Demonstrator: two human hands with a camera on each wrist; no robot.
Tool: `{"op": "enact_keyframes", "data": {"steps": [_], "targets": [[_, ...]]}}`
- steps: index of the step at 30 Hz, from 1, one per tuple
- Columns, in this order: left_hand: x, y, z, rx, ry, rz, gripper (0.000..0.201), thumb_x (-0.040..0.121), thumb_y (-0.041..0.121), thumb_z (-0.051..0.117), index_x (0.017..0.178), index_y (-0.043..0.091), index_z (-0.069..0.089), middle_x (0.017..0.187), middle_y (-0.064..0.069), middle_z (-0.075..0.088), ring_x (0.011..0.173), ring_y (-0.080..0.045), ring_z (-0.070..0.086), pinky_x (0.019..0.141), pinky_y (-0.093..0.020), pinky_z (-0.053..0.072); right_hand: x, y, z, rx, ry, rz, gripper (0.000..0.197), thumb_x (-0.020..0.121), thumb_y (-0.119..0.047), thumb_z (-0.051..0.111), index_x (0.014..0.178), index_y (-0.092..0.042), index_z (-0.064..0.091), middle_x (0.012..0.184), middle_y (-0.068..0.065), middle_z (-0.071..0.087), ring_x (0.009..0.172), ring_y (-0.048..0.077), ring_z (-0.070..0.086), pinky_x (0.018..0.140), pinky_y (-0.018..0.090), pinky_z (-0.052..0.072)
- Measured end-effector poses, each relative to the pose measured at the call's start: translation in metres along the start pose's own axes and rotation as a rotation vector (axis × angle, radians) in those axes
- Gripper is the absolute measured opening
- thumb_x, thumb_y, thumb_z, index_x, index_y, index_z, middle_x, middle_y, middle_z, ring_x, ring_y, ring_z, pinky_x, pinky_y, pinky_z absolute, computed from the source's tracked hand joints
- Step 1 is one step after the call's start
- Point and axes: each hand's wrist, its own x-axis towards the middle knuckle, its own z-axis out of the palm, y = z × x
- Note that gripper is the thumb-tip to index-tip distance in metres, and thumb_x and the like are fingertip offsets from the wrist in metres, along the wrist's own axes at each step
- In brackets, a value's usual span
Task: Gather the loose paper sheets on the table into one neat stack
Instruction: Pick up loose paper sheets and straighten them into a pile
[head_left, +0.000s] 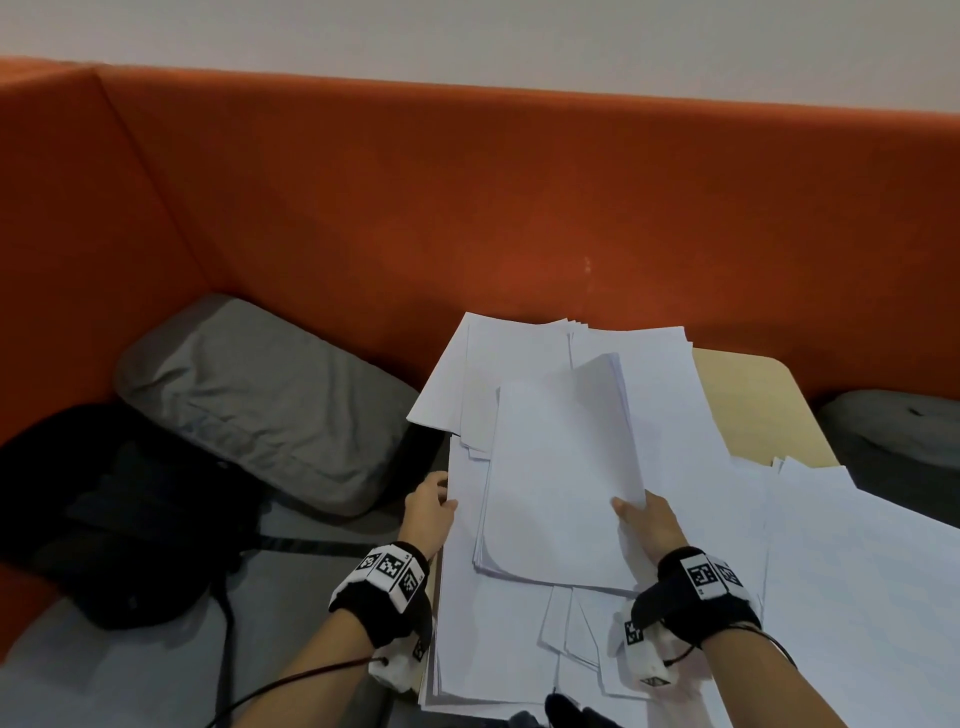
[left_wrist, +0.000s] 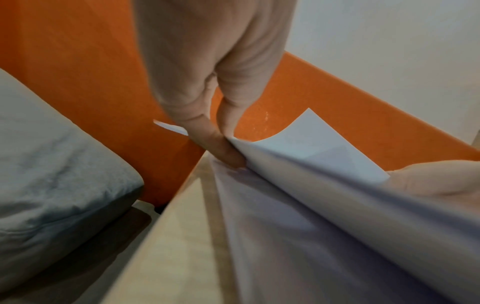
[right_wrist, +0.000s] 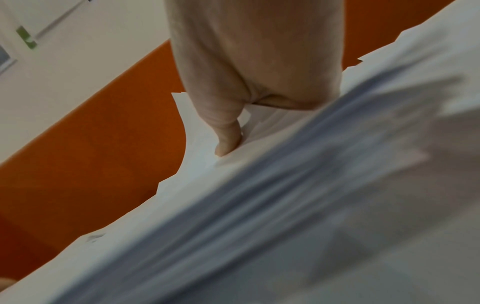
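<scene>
White paper sheets (head_left: 519, 649) lie fanned out over a light wooden table (head_left: 753, 400). On top sits a thicker bundle (head_left: 556, 467), lifted a little at its near right corner. There my right hand (head_left: 649, 519) grips it, thumb (right_wrist: 228, 142) on top and the other fingers hidden beneath. At the pile's left edge my left hand (head_left: 434, 501) holds some sheets. In the left wrist view its fingers (left_wrist: 221, 148) and thumb (left_wrist: 428, 181) pinch a sheet edge (left_wrist: 298, 148) that curls upward. More sheets (head_left: 857, 571) spread to the right, past the table's edge.
An orange sofa back (head_left: 467, 208) rises close behind the table. Left of the table lie a grey cushion (head_left: 260, 405) and a black backpack (head_left: 130, 519). A second grey cushion (head_left: 893, 426) is at the right.
</scene>
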Motion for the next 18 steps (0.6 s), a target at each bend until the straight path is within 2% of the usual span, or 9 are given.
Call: {"op": "enact_keyframes", "data": {"steps": [5, 8, 9, 11, 12, 13, 14, 16, 18], "targets": [[0.001, -0.001, 0.003, 0.006, 0.008, 0.027, 0.032, 0.089, -0.004, 0.051, 0.12, 0.0, 0.054, 0.114, -0.015, 0.064, 0.104, -0.025, 0.061, 0.087, -0.022, 0.044, 0.004, 0.002, 0.0, 0.001, -0.011, 0.014, 0.023, 0.092, -0.02, 0.053, 0.107, -0.004, 0.058, 0.091, 0.013, 0.059, 0.085, 0.028, 0.054, 0.077, 0.033, 0.041], [0.001, 0.0, 0.005, 0.027, 0.034, 0.022, 0.027, 0.088, -0.004, 0.052, 0.115, -0.003, 0.058, 0.112, -0.016, 0.063, 0.102, -0.027, 0.061, 0.085, -0.021, 0.043, 0.005, 0.004, -0.001, 0.006, -0.011, 0.017, 0.025, 0.092, -0.02, 0.054, 0.11, -0.004, 0.058, 0.091, 0.012, 0.059, 0.085, 0.028, 0.054, 0.077, 0.032, 0.041], [0.002, -0.001, 0.006, 0.055, 0.041, 0.038, 0.024, 0.088, -0.004, 0.053, 0.111, -0.004, 0.06, 0.109, -0.018, 0.063, 0.1, -0.029, 0.06, 0.084, -0.022, 0.043, 0.005, 0.004, -0.001, 0.005, -0.012, 0.015, 0.025, 0.092, -0.02, 0.054, 0.111, -0.003, 0.058, 0.091, 0.012, 0.059, 0.085, 0.028, 0.054, 0.077, 0.032, 0.041], [0.001, -0.001, 0.01, 0.136, 0.042, 0.064, 0.009, 0.087, -0.002, 0.055, 0.091, -0.003, 0.063, 0.098, -0.022, 0.058, 0.091, -0.034, 0.058, 0.08, -0.026, 0.044, 0.005, 0.004, -0.001, -0.002, -0.017, 0.01, 0.027, 0.092, -0.02, 0.053, 0.112, -0.002, 0.058, 0.092, 0.012, 0.059, 0.086, 0.028, 0.054, 0.077, 0.032, 0.041], [0.001, -0.001, 0.011, 0.165, 0.044, 0.062, 0.007, 0.086, -0.001, 0.055, 0.081, -0.004, 0.06, 0.094, -0.025, 0.055, 0.087, -0.037, 0.055, 0.078, -0.029, 0.044, 0.005, 0.003, -0.001, -0.006, -0.019, 0.008, 0.027, 0.092, -0.02, 0.053, 0.112, -0.002, 0.057, 0.093, 0.012, 0.059, 0.086, 0.028, 0.054, 0.077, 0.032, 0.041], [0.002, -0.001, 0.014, 0.186, 0.05, 0.061, 0.01, 0.086, 0.0, 0.055, 0.08, -0.007, 0.057, 0.095, -0.027, 0.054, 0.088, -0.039, 0.053, 0.078, -0.031, 0.045, 0.005, 0.003, -0.001, -0.008, -0.016, 0.01, 0.028, 0.093, -0.021, 0.053, 0.113, -0.002, 0.057, 0.093, 0.012, 0.059, 0.087, 0.028, 0.054, 0.077, 0.032, 0.041], [0.002, 0.0, 0.015, 0.186, 0.049, 0.061, 0.011, 0.088, 0.002, 0.054, 0.085, -0.009, 0.057, 0.099, -0.026, 0.055, 0.089, -0.038, 0.054, 0.081, -0.033, 0.046, 0.005, 0.003, -0.001, -0.011, -0.013, 0.009, 0.028, 0.093, -0.021, 0.053, 0.114, -0.002, 0.057, 0.094, 0.012, 0.059, 0.087, 0.028, 0.054, 0.078, 0.032, 0.041], [0.001, 0.003, 0.015, 0.179, 0.008, 0.04, 0.014, 0.091, 0.005, 0.051, 0.098, -0.005, 0.057, 0.105, -0.018, 0.056, 0.091, -0.027, 0.054, 0.084, -0.029, 0.044, 0.005, 0.004, -0.001, -0.015, -0.008, 0.012, 0.029, 0.093, -0.02, 0.053, 0.115, -0.002, 0.057, 0.095, 0.012, 0.059, 0.089, 0.028, 0.054, 0.079, 0.032, 0.041], [0.0, 0.003, 0.017, 0.167, -0.067, 0.014, 0.022, 0.093, 0.009, 0.049, 0.112, -0.003, 0.053, 0.115, -0.017, 0.057, 0.104, -0.027, 0.055, 0.09, -0.027, 0.042, 0.006, 0.003, 0.0, -0.014, -0.009, 0.018, 0.029, 0.093, -0.021, 0.053, 0.115, -0.003, 0.057, 0.096, 0.012, 0.059, 0.089, 0.028, 0.054, 0.079, 0.032, 0.041]]}}
